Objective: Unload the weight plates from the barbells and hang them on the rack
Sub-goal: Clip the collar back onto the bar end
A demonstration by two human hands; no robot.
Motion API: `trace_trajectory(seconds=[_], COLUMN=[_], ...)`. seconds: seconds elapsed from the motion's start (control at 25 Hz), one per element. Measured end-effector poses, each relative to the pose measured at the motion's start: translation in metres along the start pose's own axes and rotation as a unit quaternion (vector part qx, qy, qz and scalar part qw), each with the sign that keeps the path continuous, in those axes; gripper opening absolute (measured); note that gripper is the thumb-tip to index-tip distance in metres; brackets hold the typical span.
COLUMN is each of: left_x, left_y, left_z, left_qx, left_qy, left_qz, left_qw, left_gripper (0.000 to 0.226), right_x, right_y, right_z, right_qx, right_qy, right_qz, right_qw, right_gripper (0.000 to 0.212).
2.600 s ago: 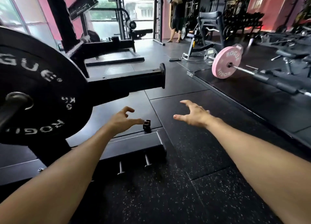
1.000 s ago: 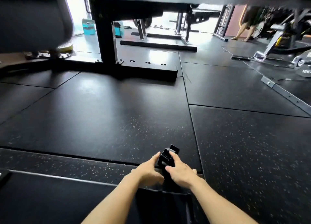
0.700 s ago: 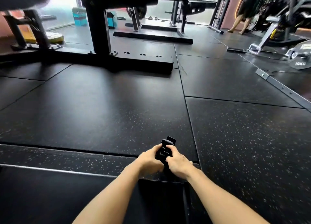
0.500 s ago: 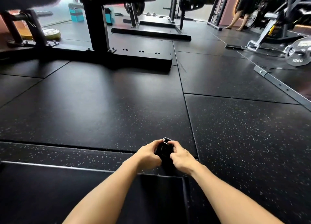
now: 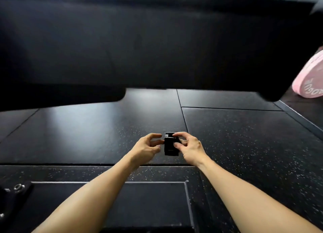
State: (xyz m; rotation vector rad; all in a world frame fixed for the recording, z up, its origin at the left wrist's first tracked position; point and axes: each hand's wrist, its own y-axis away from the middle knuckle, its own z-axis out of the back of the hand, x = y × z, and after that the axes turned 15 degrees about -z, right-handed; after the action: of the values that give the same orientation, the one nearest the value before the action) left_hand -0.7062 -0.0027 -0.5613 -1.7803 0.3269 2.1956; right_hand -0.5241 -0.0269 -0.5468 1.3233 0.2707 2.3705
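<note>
Both hands were clamped together on the small black collar clip [image 5: 171,145] half a second ago; now the left hand [image 5: 146,148] has drawn off, fingers loosely curled and holding nothing, just beside the clip's left edge. Right hand [image 5: 187,148] pinches the clip alone, thumb on its face, fingers over the top. Clip sits low over the rubber floor [image 5: 244,136]; whether it touches cannot be told. The view has swung: a large dark blurred mass [image 5: 139,40] fills the upper frame. Reads as the clip being carried off, not plate work. Nearest weight plate, the pink plate [image 5: 311,79], lies far right, well apart from either hand.
</note>
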Motion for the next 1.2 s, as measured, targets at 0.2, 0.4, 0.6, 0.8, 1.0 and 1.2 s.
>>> trace_trajectory(seconds=[0.2,0.4,0.6,0.8,1.0,1.2], left_x=[-0.071,-0.126,-0.166,-0.21,-0.242,-0.267], left_y=[0.029,0.074,0.161,0.259,0.34,0.426], left_z=[0.011,0.014,0.01,0.02,0.035,0.069], left_qx=[0.019,0.09,0.079,0.046,0.04,0.052], left_qy=[-0.014,-0.002,0.071,0.084,0.118,0.137], left_qz=[-0.022,-0.017,-0.023,-0.041,-0.082,-0.138], left_qw=[0.999,0.996,0.994,0.995,0.989,0.98], left_gripper=[0.055,0.083,0.07,0.064,0.063,0.065], right_x=[0.041,0.065,0.066,0.077,0.091,0.103], right_y=[0.067,0.135,0.225,0.33,0.43,0.53], right_z=[0.029,0.044,0.05,0.05,0.044,0.013], right_qx=[-0.026,-0.054,-0.042,0.007,0.041,0.022], right_qy=[-0.017,-0.048,-0.074,-0.135,-0.172,-0.188], right_qz=[0.014,0.049,0.087,0.094,0.122,0.163], right_qw=[0.999,0.996,0.992,0.986,0.977,0.968], right_gripper=[0.032,0.031,0.031,0.035,0.031,0.031])
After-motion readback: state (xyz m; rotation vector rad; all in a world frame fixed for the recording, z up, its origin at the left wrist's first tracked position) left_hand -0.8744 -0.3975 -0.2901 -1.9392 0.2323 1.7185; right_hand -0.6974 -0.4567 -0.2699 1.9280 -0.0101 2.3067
